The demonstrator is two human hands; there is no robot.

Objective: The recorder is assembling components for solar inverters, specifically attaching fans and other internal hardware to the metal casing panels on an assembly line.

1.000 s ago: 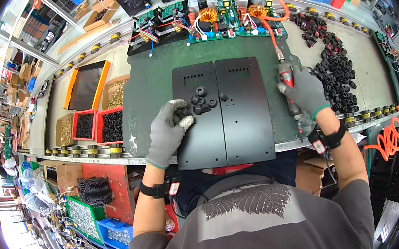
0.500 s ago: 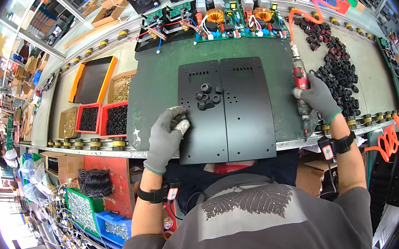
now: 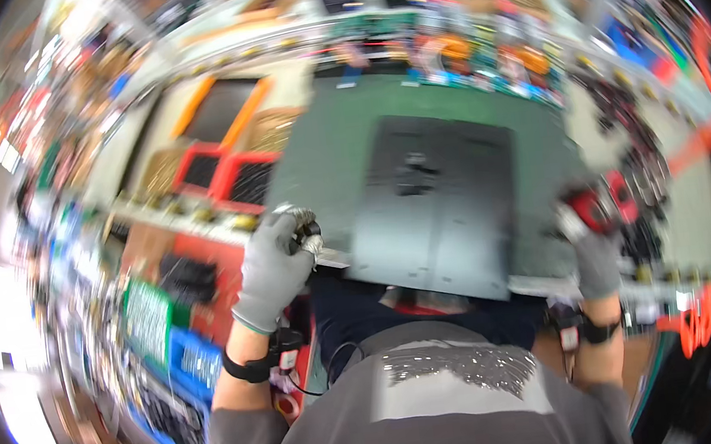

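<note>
My left hand (image 3: 272, 270), in a grey glove with pale fingertips, is curled just left of the black panels, above the table's near edge. A small black part (image 3: 311, 228) shows between its fingers, too blurred to name more closely. My right hand (image 3: 595, 262), gloved too, is wrapped round a red and silver air screwdriver (image 3: 609, 202) held right of the panels. Two flat black metal panels, a left panel (image 3: 387, 236) and a right panel (image 3: 481, 217), lie side by side and overhang the near edge. Several small black rubber feet (image 3: 413, 174) sit on the left panel.
A green mat (image 3: 326, 151) covers the table. Circuit boards (image 3: 477, 57) line its far side. Red bins (image 3: 222, 184) of small black parts and an orange-framed tray (image 3: 227, 114) stand left. More black parts (image 3: 631, 124) are heaped right, near the orange air hose (image 3: 702, 142).
My view has turned and blurred, shifting the table in the picture. The screwdriver has swung from upright to tilted toward the right. My left hand has drawn back from the left panel's edge.
</note>
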